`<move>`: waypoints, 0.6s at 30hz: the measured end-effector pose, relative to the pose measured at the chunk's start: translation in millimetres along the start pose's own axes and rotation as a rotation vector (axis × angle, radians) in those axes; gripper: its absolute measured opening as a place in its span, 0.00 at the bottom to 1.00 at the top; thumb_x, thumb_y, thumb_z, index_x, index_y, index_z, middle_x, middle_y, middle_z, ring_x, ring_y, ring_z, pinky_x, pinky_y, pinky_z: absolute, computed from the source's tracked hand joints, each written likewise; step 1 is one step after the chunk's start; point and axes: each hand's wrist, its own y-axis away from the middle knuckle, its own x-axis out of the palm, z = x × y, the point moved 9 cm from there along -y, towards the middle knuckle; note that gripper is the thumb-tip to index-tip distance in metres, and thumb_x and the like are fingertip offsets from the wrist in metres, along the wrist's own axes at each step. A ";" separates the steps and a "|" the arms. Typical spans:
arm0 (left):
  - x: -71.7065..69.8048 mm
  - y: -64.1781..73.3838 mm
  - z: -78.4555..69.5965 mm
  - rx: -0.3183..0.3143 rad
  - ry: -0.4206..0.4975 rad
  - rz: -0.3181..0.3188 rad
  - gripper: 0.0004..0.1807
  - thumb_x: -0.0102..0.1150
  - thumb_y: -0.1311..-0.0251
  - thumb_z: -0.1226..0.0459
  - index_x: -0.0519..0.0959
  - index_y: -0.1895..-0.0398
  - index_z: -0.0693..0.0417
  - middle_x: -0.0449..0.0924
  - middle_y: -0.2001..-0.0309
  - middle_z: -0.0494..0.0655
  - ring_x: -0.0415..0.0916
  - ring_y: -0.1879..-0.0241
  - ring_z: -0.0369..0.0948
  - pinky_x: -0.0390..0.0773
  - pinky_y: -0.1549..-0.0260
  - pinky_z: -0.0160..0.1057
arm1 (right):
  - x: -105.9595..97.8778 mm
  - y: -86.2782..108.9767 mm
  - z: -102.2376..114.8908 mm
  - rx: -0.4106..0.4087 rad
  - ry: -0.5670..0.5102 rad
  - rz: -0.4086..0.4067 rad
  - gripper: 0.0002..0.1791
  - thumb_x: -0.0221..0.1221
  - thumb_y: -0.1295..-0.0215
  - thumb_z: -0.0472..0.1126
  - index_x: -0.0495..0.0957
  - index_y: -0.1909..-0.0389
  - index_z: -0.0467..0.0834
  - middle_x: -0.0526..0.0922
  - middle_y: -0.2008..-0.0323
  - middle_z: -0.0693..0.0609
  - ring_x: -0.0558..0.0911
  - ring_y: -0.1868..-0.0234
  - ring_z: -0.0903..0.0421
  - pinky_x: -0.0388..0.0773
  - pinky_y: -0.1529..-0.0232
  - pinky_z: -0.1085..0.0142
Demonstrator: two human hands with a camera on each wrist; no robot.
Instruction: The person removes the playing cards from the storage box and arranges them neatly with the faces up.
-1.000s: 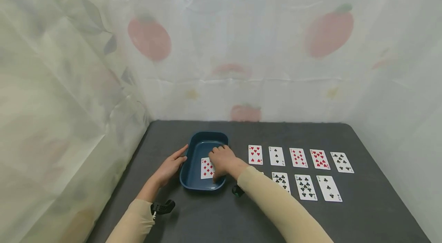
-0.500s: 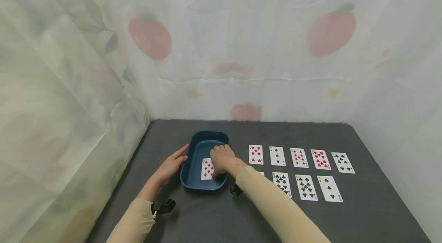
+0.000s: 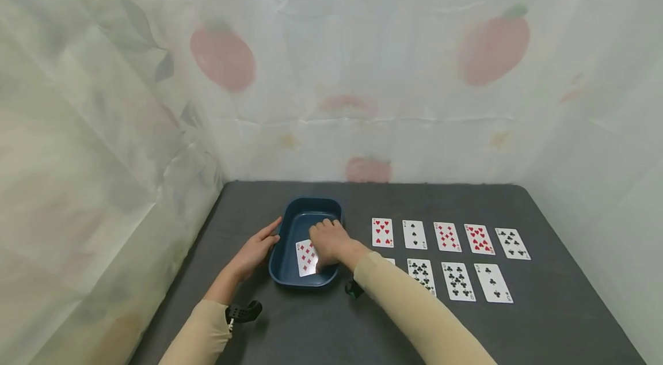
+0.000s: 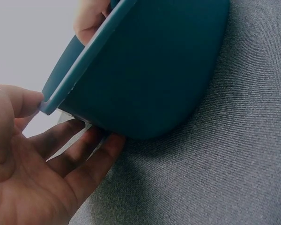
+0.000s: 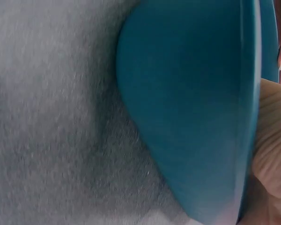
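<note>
A dark blue rectangular tray [image 3: 307, 221] stands on the left half of the table. My right hand [image 3: 329, 242] reaches inside it with curled fingers and pinches a playing card [image 3: 304, 258] of diamonds, whose right edge is hidden under the hand. The card is slightly tilted. My left hand [image 3: 255, 252] rests on the tray's left side. In the left wrist view, its thumb touches the rim and its fairly straight fingers lie against the outer wall [image 4: 150, 79]. In the right wrist view, the tray's wall [image 5: 187, 84] covers the right fingertips.
Right of the tray, playing cards lie face up in two rows; a hearts card [image 3: 382, 232] and a clubs card [image 3: 494, 283] are among them. My right sleeve [image 3: 409, 307] partly covers the nearer row. The dark table [image 3: 559, 313] is enclosed by patterned curtains [image 3: 414, 65].
The diamonds card has turned and shifted slightly left in the tray with my right hand. My left hand stays at the tray's side.
</note>
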 end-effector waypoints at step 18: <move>0.8 0.5 -2.1 0.026 -0.005 0.022 0.32 0.45 0.20 0.56 0.53 0.17 0.33 0.44 0.18 0.56 0.50 0.24 0.62 0.61 0.34 0.67 | -7.5 13.5 28.4 -0.108 -0.006 0.017 0.46 0.78 0.55 0.65 0.75 0.36 0.48 0.75 0.45 0.52 0.69 0.47 0.54 0.71 0.40 0.57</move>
